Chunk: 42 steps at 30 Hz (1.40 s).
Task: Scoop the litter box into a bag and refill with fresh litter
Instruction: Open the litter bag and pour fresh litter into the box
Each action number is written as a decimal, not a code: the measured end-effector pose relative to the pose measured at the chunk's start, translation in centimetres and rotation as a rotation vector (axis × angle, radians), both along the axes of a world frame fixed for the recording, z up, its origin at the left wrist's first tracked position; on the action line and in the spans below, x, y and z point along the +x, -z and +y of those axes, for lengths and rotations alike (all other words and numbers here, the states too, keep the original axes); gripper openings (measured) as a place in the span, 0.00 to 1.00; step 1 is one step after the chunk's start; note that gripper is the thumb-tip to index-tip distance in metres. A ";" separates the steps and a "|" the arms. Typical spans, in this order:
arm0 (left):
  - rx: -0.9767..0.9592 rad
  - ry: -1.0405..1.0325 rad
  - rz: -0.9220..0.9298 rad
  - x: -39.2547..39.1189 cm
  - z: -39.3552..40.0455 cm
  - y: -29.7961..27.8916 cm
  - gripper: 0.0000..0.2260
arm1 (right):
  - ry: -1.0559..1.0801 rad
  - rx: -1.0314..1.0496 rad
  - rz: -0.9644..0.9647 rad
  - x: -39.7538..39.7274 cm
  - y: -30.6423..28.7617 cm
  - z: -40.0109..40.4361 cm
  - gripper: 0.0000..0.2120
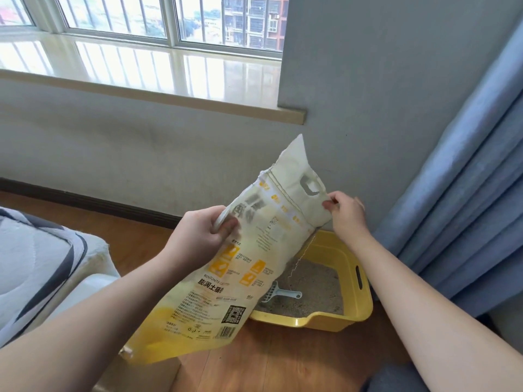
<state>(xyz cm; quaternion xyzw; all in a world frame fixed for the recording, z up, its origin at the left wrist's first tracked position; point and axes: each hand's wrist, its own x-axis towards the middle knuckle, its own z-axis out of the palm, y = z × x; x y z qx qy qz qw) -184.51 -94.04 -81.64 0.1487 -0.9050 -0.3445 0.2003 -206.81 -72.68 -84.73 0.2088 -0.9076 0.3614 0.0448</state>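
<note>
A cream and yellow bag of bentonite cat litter (226, 278) hangs tilted in front of me, its top toward the upper right. My left hand (201, 236) grips the bag's left edge near the top. My right hand (343, 213) pinches the bag's top right corner beside the cut-out handle. Behind and below the bag sits a yellow litter box (359, 304) on the floor in the wall corner, with grey litter in it. A pale blue scoop (280, 294) lies on the litter, partly hidden by the bag.
A blue curtain (464, 193) hangs right of the box. A mattress with a grey and white cover (36, 264) fills the lower left. The floor (268, 360) is wood. A wide window sill (141, 69) runs along the far wall.
</note>
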 end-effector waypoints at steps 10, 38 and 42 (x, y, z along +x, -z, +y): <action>-0.042 -0.060 -0.086 -0.6 -0.1 1.2 0.13 | -0.094 -0.092 0.206 0.6 -1.8 -1.4 0.05; 0.283 -0.247 -0.520 0.6 7.9 -13.0 0.16 | -0.172 0.218 -0.112 4.9 -18.4 3.8 0.05; 0.354 -0.286 -0.575 1.8 9.2 -23.0 0.20 | -0.212 0.219 -0.163 6.6 -29.2 5.4 0.05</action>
